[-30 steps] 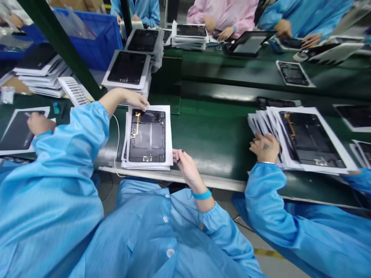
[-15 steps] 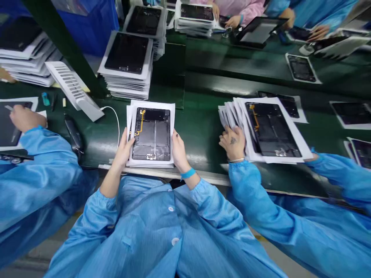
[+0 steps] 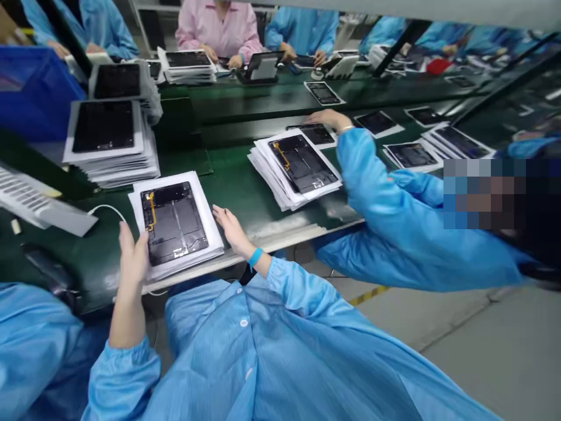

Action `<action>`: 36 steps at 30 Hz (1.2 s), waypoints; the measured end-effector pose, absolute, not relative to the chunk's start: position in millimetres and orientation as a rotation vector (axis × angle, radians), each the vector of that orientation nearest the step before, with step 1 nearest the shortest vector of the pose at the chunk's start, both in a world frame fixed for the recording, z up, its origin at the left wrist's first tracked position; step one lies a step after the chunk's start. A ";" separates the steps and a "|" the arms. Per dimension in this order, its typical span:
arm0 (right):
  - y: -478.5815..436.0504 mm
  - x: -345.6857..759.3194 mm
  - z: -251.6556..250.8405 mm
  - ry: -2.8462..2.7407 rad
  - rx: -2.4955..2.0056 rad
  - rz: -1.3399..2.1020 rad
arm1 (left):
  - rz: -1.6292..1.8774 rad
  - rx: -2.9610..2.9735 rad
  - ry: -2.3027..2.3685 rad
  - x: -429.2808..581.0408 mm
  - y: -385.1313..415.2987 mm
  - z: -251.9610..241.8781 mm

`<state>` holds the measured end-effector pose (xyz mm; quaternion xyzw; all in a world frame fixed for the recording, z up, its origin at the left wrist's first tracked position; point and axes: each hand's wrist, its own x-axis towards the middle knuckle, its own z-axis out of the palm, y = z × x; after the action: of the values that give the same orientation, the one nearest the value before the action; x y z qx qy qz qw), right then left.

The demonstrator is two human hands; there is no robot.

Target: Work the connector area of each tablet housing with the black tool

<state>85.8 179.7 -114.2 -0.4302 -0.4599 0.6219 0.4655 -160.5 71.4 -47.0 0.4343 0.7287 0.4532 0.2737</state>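
Note:
An opened tablet (image 3: 179,216), its dark inside and yellow flex cable face up, lies on white sheets (image 3: 208,219) at the table's front edge. My left hand (image 3: 132,254) is at the left side of this small stack, thumb by the tablet's edge and fingers stretched upward; thumb and fingers stand apart. Just off the stack's right side, my right hand (image 3: 233,233) is open with its fingers extended, wearing a blue wristband. Neither hand grips anything.
A co-worker's hand (image 3: 328,118) reaches over a tablet behind another stack (image 3: 302,164) on my right. Tall tablet stacks (image 3: 105,131), a blue bin (image 3: 37,88) and a white vented device (image 3: 44,199) stand left. A dark handheld tool (image 3: 50,269) lies near the front edge. Other people work across the table.
My view has turned right and up. My right hand has come off the stack's edge. On the right, the co-worker's hand has left their stack and reaches farther back.

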 end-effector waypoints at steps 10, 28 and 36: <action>148.8 229.7 -132.3 -1.026 -1.104 1.288 | 0.893 1.566 1.557 -14.5 264.0 35.6; 142.8 243.7 -134.5 -1.084 -0.916 1.381 | 0.225 2.070 1.934 113.3 460.6 45.2; 139.5 243.3 -135.4 -0.886 -0.835 1.379 | 0.502 1.910 1.777 86.3 399.1 42.6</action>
<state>243.3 139.5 -135.4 -0.3610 -0.3830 0.5964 0.6060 86.3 399.1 42.6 0.6980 0.6493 0.1834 0.2399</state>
